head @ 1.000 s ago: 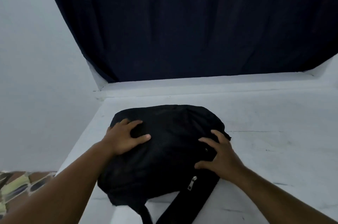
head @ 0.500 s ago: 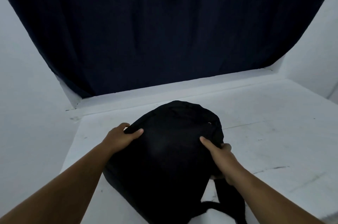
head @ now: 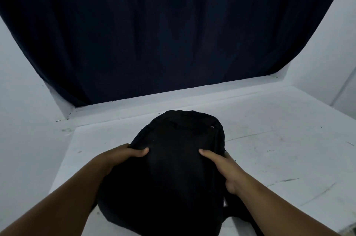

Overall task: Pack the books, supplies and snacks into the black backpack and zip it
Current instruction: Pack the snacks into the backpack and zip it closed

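Backpack point(head: 173, 168), black and bulging, sits on the near-left part of your white tabletop point(head: 279, 149), your left hand point(head: 119, 156) gripping its left side and your right hand point(head: 225, 168) its right, thumbs pressed on top, dark curtain point(head: 163, 33) hanging behind.

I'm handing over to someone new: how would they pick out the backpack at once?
Start at the big dark curtain across the back wall; below it a pale grey table runs toward the camera. On the table's near middle sits the black backpack, gripped at its sides by the left hand and right hand. It is the only object seen on the table.
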The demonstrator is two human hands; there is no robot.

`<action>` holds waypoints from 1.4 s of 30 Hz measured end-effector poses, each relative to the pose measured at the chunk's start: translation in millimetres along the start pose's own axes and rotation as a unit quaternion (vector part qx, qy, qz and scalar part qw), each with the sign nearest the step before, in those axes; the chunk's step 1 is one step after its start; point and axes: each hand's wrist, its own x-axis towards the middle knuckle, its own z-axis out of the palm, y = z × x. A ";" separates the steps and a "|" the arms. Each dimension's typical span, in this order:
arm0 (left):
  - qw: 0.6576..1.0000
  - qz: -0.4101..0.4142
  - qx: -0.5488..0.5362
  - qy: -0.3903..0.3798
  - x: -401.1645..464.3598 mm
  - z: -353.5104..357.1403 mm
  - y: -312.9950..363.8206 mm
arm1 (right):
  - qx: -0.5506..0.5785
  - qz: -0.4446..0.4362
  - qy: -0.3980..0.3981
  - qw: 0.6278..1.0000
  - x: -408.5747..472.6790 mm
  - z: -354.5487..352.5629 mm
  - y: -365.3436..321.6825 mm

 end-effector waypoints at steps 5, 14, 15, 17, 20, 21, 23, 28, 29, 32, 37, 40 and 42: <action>0.994 0.039 -0.081 0.056 9.1 17.5 16.5 | -0.014 -0.022 -0.017 1.000 13.7 -12.8 -17.6; 0.950 0.149 -0.168 0.216 30.7 100.9 115.8 | -0.057 -0.130 -0.052 0.988 77.3 -92.1 -112.9; 0.942 0.157 -0.178 0.236 37.2 112.5 128.2 | -0.066 -0.145 -0.061 0.985 86.1 -103.4 -127.0; 0.926 0.169 -0.199 0.271 51.5 133.3 152.4 | -0.085 -0.177 -0.072 0.978 102.2 -124.7 -156.9; 0.905 0.188 -0.226 0.308 73.2 159.7 186.7 | -0.118 -0.209 -0.077 0.968 127.1 -155.3 -200.3; 0.899 0.195 -0.233 0.316 80.2 166.2 196.4 | -0.127 -0.217 -0.080 0.965 135.6 -163.8 -213.2; 0.888 0.207 -0.243 0.331 92.0 178.4 214.9 | -0.141 -0.231 -0.088 0.959 151.7 -178.3 -236.9; 0.858 0.237 -0.272 0.366 115.2 197.0 257.8 | -0.170 -0.280 -0.117 0.937 187.9 -201.9 -290.6; 0.854 0.242 -0.278 0.368 119.2 197.6 265.1 | -0.171 -0.291 -0.121 0.934 194.5 -204.6 -299.2; 0.850 0.250 -0.290 0.361 134.4 195.0 280.5 | -0.167 -0.318 -0.121 0.926 218.7 -213.6 -313.8; 0.877 0.223 -0.288 0.314 176.5 202.9 274.0 | -0.186 -0.296 -0.100 0.931 268.7 -233.4 -287.7; 0.878 0.205 -0.305 0.308 193.9 206.4 275.3 | -0.186 -0.277 -0.098 0.937 287.4 -238.5 -274.3; 0.876 0.204 -0.314 0.303 198.3 201.2 280.7 | -0.199 -0.281 -0.101 0.934 297.0 -238.7 -273.6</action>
